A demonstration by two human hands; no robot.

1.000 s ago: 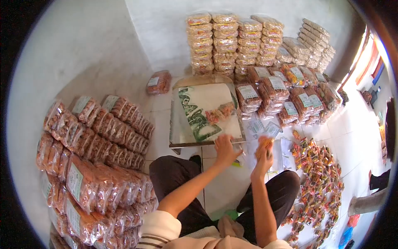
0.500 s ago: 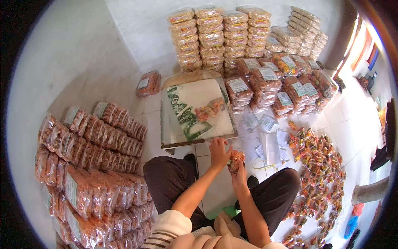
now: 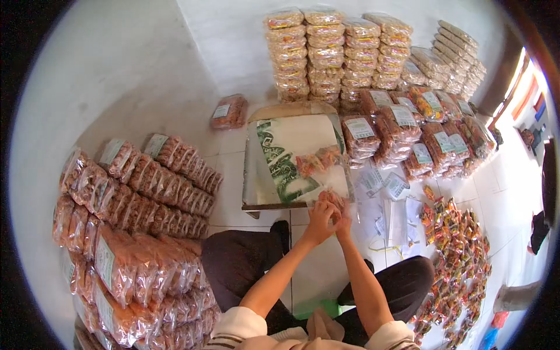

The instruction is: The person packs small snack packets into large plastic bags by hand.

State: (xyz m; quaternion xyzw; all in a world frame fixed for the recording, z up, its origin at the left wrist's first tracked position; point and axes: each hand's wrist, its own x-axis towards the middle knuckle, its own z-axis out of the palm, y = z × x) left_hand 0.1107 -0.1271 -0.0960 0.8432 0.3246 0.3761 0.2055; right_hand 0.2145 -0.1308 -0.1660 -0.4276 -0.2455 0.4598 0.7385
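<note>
My left hand (image 3: pixel 319 224) and my right hand (image 3: pixel 343 225) meet at the near edge of a low table (image 3: pixel 252 175). Between them is a small clear plastic packet of reddish-brown snack (image 3: pixel 333 199). The fingers of both hands are closed on it, and they cover its lower part. Just beyond, two similar snack packets (image 3: pixel 318 161) lie touching or nearly touching on the tabletop. Under them is a green-and-white printed sheet (image 3: pixel 291 137).
Large bagged snacks (image 3: pixel 140 198) are stacked on the left. Labelled brown bags (image 3: pixel 402 131) and tall stacks of pale bags (image 3: pixel 326 52) stand behind. Many small packets (image 3: pixel 458 256) cover the floor at right, beside labels (image 3: pixel 396 185) and clear plastic sleeves (image 3: pixel 395 224).
The right hand has lifted the packet up and forward to the table edge. My left hand has come from the table edge onto the packet. The camera view has shifted slightly.
</note>
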